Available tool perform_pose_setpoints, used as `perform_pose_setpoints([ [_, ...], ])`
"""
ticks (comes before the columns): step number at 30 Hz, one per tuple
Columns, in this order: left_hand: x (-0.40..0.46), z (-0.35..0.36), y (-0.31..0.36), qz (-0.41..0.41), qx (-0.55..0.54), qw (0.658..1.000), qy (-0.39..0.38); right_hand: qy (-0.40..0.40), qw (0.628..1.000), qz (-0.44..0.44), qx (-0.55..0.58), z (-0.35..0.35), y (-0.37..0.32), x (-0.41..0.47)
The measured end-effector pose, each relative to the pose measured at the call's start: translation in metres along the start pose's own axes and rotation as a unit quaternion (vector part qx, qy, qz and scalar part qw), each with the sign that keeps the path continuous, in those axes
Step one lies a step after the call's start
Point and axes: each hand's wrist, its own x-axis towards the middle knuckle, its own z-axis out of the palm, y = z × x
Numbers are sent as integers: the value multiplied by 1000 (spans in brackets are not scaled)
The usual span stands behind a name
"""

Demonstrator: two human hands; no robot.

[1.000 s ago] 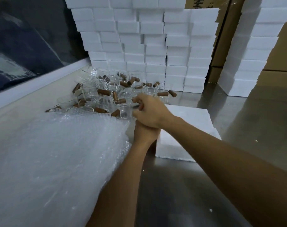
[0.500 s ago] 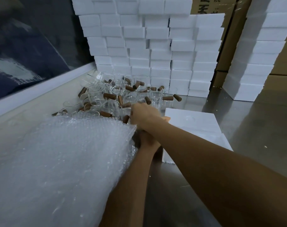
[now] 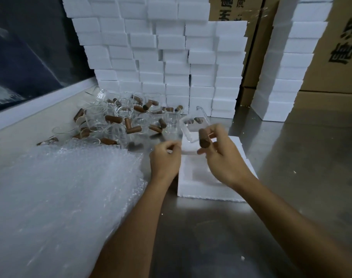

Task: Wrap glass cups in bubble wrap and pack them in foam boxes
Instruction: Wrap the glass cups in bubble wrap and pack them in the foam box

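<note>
Steel table (image 3: 291, 149), head view. Right hand (image 3: 224, 157) raised over open foam box (image 3: 209, 189) near table middle; fingers curled round brown handle (image 3: 203, 139) of one glass cup (image 3: 193, 125), cup held tilted in air above far edge of box, clear body toward far side, slightly blurred. Left hand (image 3: 166, 159) just beside box's left wall, fingers curled in loosely, tips together near cup's lower rim; cannot tell whether touching glass or pinching anything. Box recess visible and white, partly hidden behind right hand. Bubble wrap (image 3: 56, 197) piled along near-left part of table, right edge of pile under left forearm. Heap of loose glass cups (image 3: 119, 121) with brown handles at far-left of table, lying every way, some upright, some on sides, just beyond bubble wrap and touching its far edge. Wall of stacked foam boxes (image 3: 165, 63) along far edge behind heap; second stack of foam boxes (image 3: 287, 67) at far-right, well apart from first. Cardboard cartons (image 3: 335, 47) with black printed characters behind and between stacks. Dark window (image 3: 30, 53) with pale sill along table's left edge. Small white foam crumbs (image 3: 242, 257) scattered on near part of table.
</note>
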Motion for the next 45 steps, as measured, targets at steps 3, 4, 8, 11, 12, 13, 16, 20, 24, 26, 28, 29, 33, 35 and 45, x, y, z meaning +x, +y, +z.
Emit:
perform_pose_setpoints([
  [3,-2,-1,1,5,-15,999,33,4,1000,23,15,-25,14,-28],
  [4,-4,-2,5,12,-21,999,48,9,1000,21,10,-31,18,-35],
  [8,-6,-6,17,40,-77,987,136,17,999,-29,-41,-46,24,-50],
  [11,-15,-8,27,120,-60,974,180,23,996,-55,-66,-54,25,-52],
  [12,-19,-8,31,160,-49,971,172,21,996,-61,-70,-56,25,-51],
  [13,-22,-9,35,199,-34,969,145,17,995,-65,-72,-58,27,-51],
  [16,-33,-6,51,292,57,953,-56,-12,995,-71,-76,-62,28,-52],
  [20,-45,4,66,330,135,911,-207,-50,993,-90,-63,-65,28,-51],
  [24,-46,2,65,280,85,931,-218,-65,993,-86,-53,-69,32,-50],
  [26,-46,0,64,271,80,942,-181,-54,993,-92,-56,-68,34,-51],
  [28,-46,0,63,271,79,949,-140,-37,993,-95,-51,-69,35,-51],
  [29,-46,0,63,272,85,951,-118,-25,994,-96,-41,-69,35,-51],
  [33,-45,1,60,289,168,942,-24,63,981,-156,-93,-70,28,-48],
  [35,-47,2,60,293,207,933,-4,89,962,-194,-172,-65,23,-48],
  [45,-59,12,65,310,203,927,-48,184,915,-189,-305,-53,25,-51],
])
